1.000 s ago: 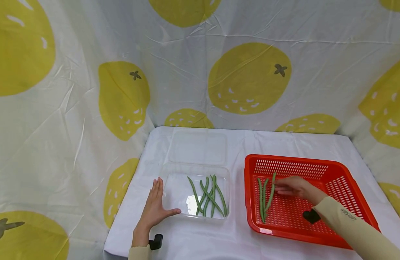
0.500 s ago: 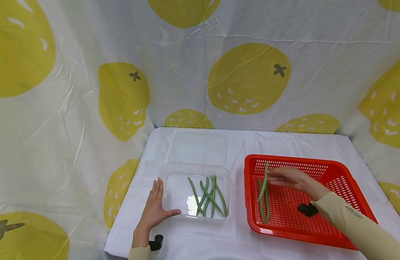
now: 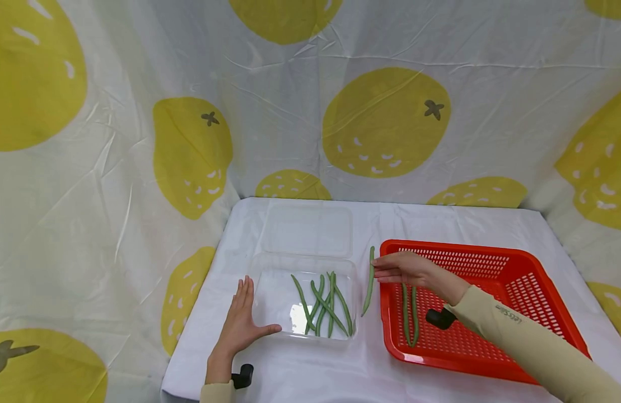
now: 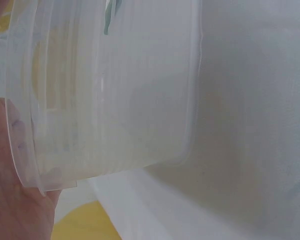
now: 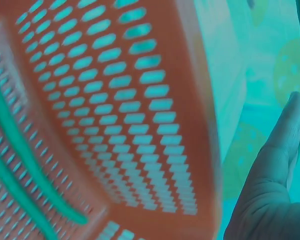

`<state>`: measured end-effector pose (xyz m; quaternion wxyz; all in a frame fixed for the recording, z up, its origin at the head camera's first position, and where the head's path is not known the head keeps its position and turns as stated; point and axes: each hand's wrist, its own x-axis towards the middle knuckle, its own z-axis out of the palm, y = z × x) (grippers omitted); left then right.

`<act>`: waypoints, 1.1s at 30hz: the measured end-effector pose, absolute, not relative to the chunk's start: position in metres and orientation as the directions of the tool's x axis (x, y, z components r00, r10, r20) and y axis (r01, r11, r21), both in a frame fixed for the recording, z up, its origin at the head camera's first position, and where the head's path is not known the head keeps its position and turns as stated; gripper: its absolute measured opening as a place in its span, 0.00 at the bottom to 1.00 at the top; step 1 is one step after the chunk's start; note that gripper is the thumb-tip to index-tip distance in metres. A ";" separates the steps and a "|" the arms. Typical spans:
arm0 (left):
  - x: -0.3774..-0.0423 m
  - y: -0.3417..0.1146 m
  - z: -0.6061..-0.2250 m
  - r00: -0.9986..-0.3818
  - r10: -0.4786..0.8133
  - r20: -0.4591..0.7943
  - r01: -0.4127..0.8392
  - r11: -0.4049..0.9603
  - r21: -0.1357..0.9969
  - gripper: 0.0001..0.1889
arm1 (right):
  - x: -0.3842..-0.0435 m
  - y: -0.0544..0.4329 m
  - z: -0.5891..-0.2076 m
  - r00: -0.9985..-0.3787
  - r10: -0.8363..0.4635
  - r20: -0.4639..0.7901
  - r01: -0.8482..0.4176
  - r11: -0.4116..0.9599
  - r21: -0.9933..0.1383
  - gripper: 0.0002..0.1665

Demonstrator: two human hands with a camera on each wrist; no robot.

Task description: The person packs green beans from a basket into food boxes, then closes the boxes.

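Note:
Between thumb and fingertips, my right hand [image 3: 403, 268] pinches one green bean [image 3: 369, 282], held above the gap left of the red basket [image 3: 491, 369]. Two more green beans [image 3: 415, 322] lie side by side in the basket's left part, also visible in the right wrist view. Several green beans [image 3: 332, 305] lie crossed in the right half of a clear plastic container [image 3: 270, 334]. With fingers straight and thumb spread, my left hand [image 3: 243, 322] rests at the container's near left corner. In the left wrist view the palm lies against the container's rim [image 4: 27, 150].
A clear lid [image 3: 307, 230] lies flat behind the container. White cloth [image 3: 300, 372] covers the table. Lemon-print curtains [image 3: 275, 112] stand close at the back and both sides. The basket's raised perforated wall [image 5: 115, 115] stands between its beans and the container.
My right hand has lifted one green bean out of the red basket and carried it left past the basket's rim. My left hand and the container have stayed in place.

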<state>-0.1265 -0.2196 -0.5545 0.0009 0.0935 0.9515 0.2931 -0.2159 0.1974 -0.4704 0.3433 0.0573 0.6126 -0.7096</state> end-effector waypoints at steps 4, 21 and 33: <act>-0.127 -0.220 -0.555 -0.982 0.177 0.059 0.180 0.809 0.560 0.71 | -0.216 0.174 -0.471 -0.747 -0.413 -0.521 0.570 0.005 -0.822 0.10; -0.126 -0.219 -0.552 -0.982 0.177 0.066 0.184 0.808 0.559 0.71 | -0.216 0.157 -0.476 -0.710 -0.429 -0.559 0.612 0.018 -0.791 0.13; -0.126 -0.220 -0.551 -0.980 0.178 0.083 0.194 0.801 0.566 0.71 | -0.217 0.197 -0.475 -0.726 -0.387 -0.569 0.626 -0.031 -0.779 0.14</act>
